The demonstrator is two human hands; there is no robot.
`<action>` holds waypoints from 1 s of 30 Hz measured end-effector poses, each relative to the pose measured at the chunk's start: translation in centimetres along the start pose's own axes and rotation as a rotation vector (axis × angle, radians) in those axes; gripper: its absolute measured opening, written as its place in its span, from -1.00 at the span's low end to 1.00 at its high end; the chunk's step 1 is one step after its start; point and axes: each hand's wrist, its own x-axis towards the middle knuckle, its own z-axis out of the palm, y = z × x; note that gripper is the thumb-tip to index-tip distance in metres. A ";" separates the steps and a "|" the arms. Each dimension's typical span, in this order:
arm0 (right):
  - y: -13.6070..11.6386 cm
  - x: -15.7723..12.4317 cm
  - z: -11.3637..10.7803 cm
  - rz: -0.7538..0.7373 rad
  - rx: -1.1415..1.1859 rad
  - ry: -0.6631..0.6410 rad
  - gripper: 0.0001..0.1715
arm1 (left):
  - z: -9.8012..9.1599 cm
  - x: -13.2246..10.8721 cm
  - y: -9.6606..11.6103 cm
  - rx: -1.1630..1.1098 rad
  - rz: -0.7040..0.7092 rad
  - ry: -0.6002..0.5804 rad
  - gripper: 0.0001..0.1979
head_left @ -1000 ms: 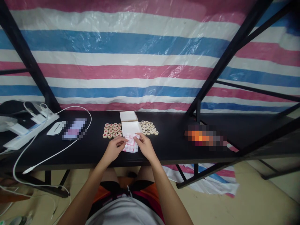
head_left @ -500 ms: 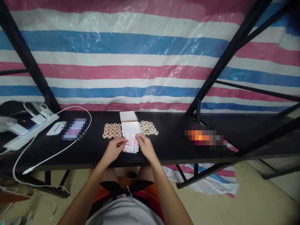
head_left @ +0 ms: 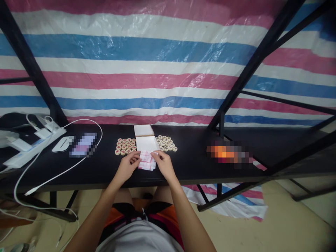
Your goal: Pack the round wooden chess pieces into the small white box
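Note:
A folded white sheet with red grid lines (head_left: 147, 161) lies on the black table (head_left: 105, 168) near its front edge. My left hand (head_left: 128, 164) pinches its left edge and my right hand (head_left: 163, 163) pinches its right edge. Just behind it stands an open white box (head_left: 146, 142), with its lid (head_left: 143, 130) further back. To the box's left, round wooden game pieces with red marks (head_left: 126, 146) lie in rows. Another group of such pieces, with dark marks (head_left: 166, 143), is on the right.
At the left lie a blurred phone (head_left: 84, 144), a white mouse-like thing (head_left: 62, 143), a power strip (head_left: 31, 147) and white cables (head_left: 60, 171). A blurred orange object (head_left: 228, 153) rests at the right. Black frame bars (head_left: 252, 66) cross before the striped tarp (head_left: 147, 63).
The sheet between my hands has been folded smaller and flatter; my fingers have drawn slightly closer together on it. Nothing else on the table has moved.

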 end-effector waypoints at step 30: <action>-0.2 -0.2 0.2 -0.032 0.055 -0.072 -0.67 | -0.1 -0.2 0.7 0.010 0.007 0.019 -0.66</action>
